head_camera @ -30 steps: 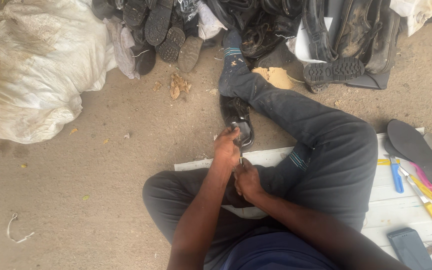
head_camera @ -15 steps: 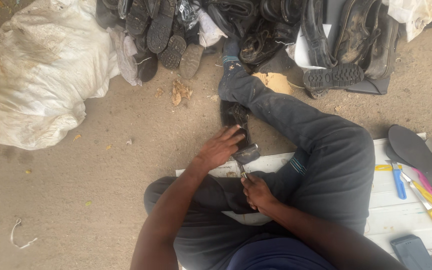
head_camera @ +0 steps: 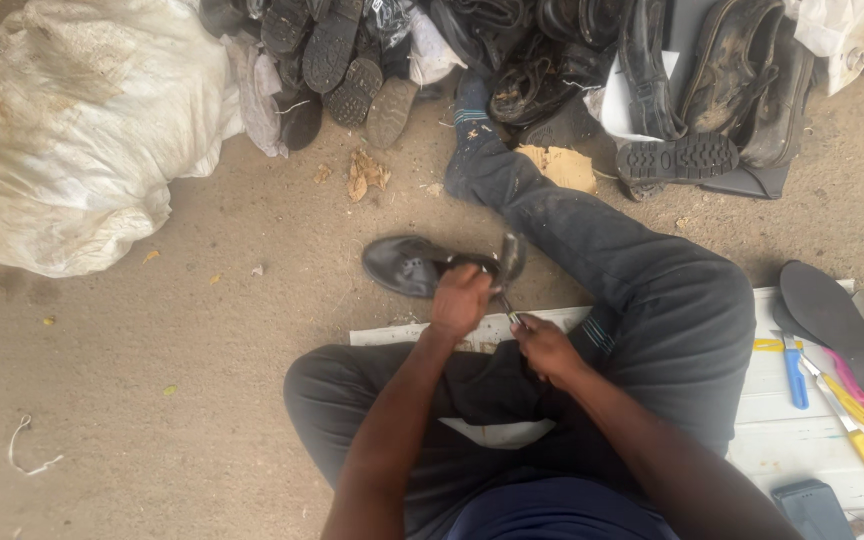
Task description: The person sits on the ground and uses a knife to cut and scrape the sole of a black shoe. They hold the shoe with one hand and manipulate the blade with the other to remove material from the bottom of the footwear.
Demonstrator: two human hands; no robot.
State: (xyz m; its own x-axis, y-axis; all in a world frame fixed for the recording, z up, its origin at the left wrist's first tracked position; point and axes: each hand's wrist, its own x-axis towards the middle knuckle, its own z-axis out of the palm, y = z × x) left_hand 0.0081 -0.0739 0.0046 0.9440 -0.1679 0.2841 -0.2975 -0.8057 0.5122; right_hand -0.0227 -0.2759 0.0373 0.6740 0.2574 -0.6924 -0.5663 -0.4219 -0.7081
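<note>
A black leather shoe (head_camera: pixel 414 264) lies on its side in front of my knees, toe pointing left. My left hand (head_camera: pixel 460 300) grips it at the heel end, where a flap of the sole (head_camera: pixel 509 256) sticks up. My right hand (head_camera: pixel 544 346) sits just right of it, closed on a thin metal tool (head_camera: pixel 508 312) whose tip touches the shoe's heel. I sit on a white board (head_camera: pixel 812 440) with one leg (head_camera: pixel 592 230) stretched forward.
A big white sack (head_camera: pixel 72 130) fills the upper left. A heap of worn black shoes and boots (head_camera: pixel 552 60) lies at the top. On the right are dark insoles (head_camera: pixel 837 325), several coloured tools (head_camera: pixel 837 390) and a dark phone (head_camera: pixel 814 510).
The shoe has been turned from pointing away from me to lying sideways with its toe to the left. My left hand has shifted to the heel; the right stays on the tool.
</note>
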